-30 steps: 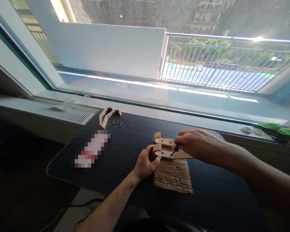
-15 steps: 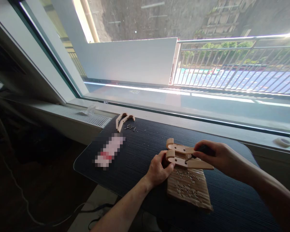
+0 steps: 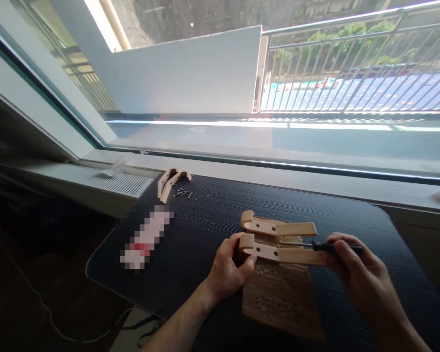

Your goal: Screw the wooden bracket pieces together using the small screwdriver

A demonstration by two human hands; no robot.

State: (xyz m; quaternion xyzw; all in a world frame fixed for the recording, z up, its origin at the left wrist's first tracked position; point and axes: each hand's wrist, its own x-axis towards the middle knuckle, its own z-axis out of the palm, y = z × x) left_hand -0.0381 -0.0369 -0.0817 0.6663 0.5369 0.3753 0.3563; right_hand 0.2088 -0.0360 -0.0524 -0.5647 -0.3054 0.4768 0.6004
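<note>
black table [image 3: 201,239] adjoining windowsill [image 3: 212,170], left hand [image 3: 229,269] gripping nearer wooden hook [image 3: 267,252], right hand [image 3: 363,274] grasping screwdriver [image 3: 320,246], space widening toward rounded corner [image 3: 381,211]

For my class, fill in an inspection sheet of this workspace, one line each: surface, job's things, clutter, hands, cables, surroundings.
Surface: dark table, rounded corners.
Job's things: wooden near hook and far hook side by side across a pitted brown board; two more hooks and loose screws at the table's far left.
Clutter: pixelated pinkish item at left, unidentifiable.
Hands: left hand grips the near hook's curled end; right hand holds a screwdriver, tip outside that hook's two holes.
Cables: pale cable low at left, beyond the table edge.
Surroundings: large window; vent grille left of the table, crumpled clear plastic on it.
</note>
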